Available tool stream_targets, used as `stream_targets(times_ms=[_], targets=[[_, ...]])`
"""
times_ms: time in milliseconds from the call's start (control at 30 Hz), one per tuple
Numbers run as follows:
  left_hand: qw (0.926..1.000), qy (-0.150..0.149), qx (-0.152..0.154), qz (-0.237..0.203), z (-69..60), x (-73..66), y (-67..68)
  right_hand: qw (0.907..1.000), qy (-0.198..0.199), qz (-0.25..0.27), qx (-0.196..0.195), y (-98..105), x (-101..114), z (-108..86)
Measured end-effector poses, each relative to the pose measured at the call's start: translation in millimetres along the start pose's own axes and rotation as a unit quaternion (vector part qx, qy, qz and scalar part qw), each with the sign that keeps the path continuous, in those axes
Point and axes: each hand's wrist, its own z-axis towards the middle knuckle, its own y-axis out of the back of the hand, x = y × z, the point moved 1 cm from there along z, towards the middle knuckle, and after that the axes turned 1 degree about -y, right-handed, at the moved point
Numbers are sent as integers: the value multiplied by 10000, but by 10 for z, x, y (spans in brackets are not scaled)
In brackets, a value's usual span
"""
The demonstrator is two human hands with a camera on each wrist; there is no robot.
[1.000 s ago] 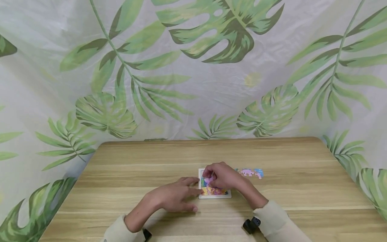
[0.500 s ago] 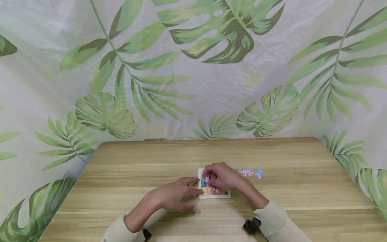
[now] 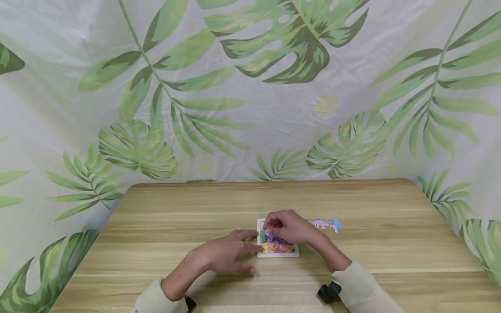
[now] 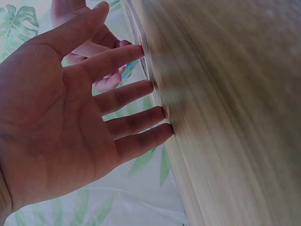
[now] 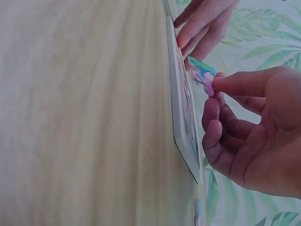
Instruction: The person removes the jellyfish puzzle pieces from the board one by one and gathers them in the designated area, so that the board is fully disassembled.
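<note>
A small jigsaw puzzle in a white-edged tray (image 3: 278,255) lies on the table, its lower part filled with yellow and pink pieces. My right hand (image 3: 291,227) is over the tray and pinches a pink, blue and green puzzle piece (image 5: 203,75) between thumb and fingers, just off the tray surface in the right wrist view. My left hand (image 3: 227,252) lies at the tray's left side with its fingers straight, fingertips touching the edge and table. In the left wrist view its fingers (image 4: 134,125) are spread. The right hand hides the tray's upper right.
Loose puzzle pieces (image 3: 320,224), pink and blue, lie in a row right of the tray. The wooden table (image 3: 176,204) reaches back to a leaf-patterned cloth (image 3: 219,108) hanging behind it.
My right hand has lifted and shifted very slightly, uncovering a bit more of the tray's middle. It keeps its pinch on the piece. My left hand stays in place.
</note>
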Motion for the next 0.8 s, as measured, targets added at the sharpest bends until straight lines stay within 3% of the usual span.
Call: stream_targets(times_ms=[267,800], targets=[[10000,69,38,46,6,-14,-1,9993,-146,329,105,81,-31,-97],[9995,304,47,-98,-13,-8,10,9986,-314,419,-42,323,-248,-309]])
